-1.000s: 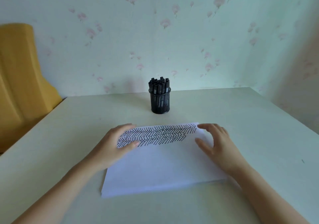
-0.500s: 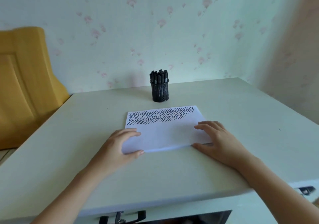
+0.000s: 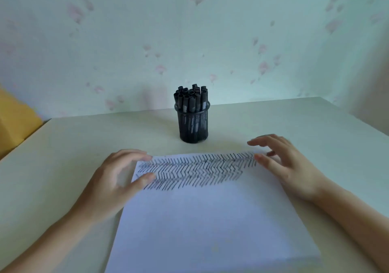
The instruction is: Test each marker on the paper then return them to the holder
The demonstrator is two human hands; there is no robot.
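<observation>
black markers (image 3: pixel 191 99) were all seen standing in the mesh holder (image 3: pixel 192 126) at frame centre; the paper (image 3: pixel 202 209) below was steadied at its corners by both hands, left (image 3: pixel 117 178) and right (image 3: pixel 282 165), spread, holding nothing. a marker probably needed picking next.

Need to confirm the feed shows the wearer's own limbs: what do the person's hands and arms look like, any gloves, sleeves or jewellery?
Both are bare. The left hand and right hand wear no gloves, and no rings or watch show. Both forearms are uncovered to the frame edge, with no sleeve in view. Motion blur softens the fingers, so fine marks cannot be told.
</observation>
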